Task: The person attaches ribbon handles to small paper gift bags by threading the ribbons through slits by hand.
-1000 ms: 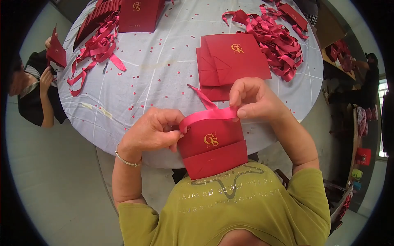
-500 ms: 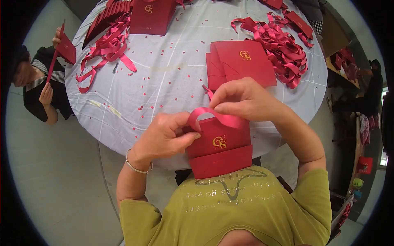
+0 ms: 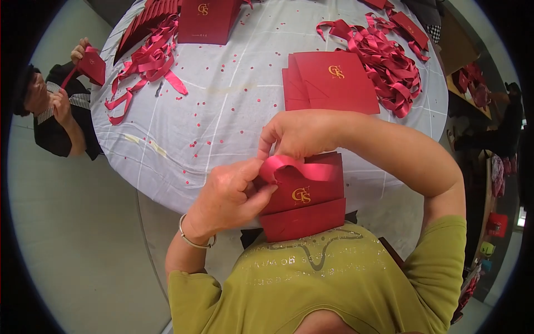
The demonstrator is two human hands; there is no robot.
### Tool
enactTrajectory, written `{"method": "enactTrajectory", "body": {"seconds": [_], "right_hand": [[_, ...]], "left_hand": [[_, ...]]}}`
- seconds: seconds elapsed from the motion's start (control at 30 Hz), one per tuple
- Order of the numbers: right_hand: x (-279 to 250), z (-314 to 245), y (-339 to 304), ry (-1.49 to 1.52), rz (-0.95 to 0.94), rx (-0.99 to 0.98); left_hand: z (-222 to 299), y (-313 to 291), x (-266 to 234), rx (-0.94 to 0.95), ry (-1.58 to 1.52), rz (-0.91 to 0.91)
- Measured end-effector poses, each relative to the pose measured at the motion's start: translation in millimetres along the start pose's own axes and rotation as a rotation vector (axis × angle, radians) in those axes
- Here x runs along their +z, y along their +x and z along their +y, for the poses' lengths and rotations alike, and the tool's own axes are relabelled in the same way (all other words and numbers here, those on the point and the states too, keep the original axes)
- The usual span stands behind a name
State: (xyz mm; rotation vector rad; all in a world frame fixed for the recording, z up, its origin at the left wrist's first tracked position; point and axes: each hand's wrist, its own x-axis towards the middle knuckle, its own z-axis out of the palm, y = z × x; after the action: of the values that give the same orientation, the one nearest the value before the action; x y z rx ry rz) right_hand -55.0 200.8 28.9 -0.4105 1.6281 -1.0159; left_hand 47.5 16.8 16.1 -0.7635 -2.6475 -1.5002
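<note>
A small red paper gift bag (image 3: 325, 190) with gold lettering lies against my front at the table's near edge, its lower part folded up. Over its upper edge loops a shiny pink-red ribbon (image 3: 314, 171). My left hand (image 3: 229, 195), with a bangle at the wrist, pinches the ribbon at the bag's upper left corner. Bent over from the right, my right hand (image 3: 306, 133) has its fingers closed just beyond that corner, beside my left fingertips. A ribbon end was in those fingers a moment ago; now my hand mostly hides it.
Beyond my right hand lie flat red bags (image 3: 336, 83), with a heap of ribbons (image 3: 389, 67) beside them. More ribbons (image 3: 147, 67) and a large red bag (image 3: 203, 25) lie far left. Small red dots speckle the white tablecloth (image 3: 233, 128). At left, a person (image 3: 61, 111) handles another bag.
My right hand has moved left and inward to my left fingertips, its forearm swinging across the bag's far side. The ribbon end went with it. At left, the other person's lower hand has risen.
</note>
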Motion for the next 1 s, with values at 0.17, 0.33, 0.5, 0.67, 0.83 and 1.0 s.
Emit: {"method": "enactTrajectory", "body": {"seconds": [0.17,0.33,0.5,0.67,0.83,1.0], "right_hand": [[3.6,-9.3,-7.2,-0.055,-0.022,0.030],[8.3,0.0,-4.9,0.106,0.031,-0.002],[17.5,7.9,-7.1,0.197,0.191,-0.102],[10.2,15.2,-5.4,0.136,0.453,-0.323],[-4.8,17.4,-4.8,0.019,0.661,-0.470],[-8.5,12.6,2.8,-0.436,0.759,-0.281]], "left_hand": [[5.0,-3.3,-0.2,0.007,-0.082,-0.004],[-0.6,-5.3,-1.2,0.025,-0.060,-0.035],[-2.2,-6.2,2.0,-0.070,-0.116,-0.029],[2.5,-9.0,-0.5,-0.111,-0.099,-0.064],[3.4,-10.3,3.4,-0.141,-0.093,-0.060],[8.3,-9.2,1.8,-0.177,-0.052,-0.087]]}}
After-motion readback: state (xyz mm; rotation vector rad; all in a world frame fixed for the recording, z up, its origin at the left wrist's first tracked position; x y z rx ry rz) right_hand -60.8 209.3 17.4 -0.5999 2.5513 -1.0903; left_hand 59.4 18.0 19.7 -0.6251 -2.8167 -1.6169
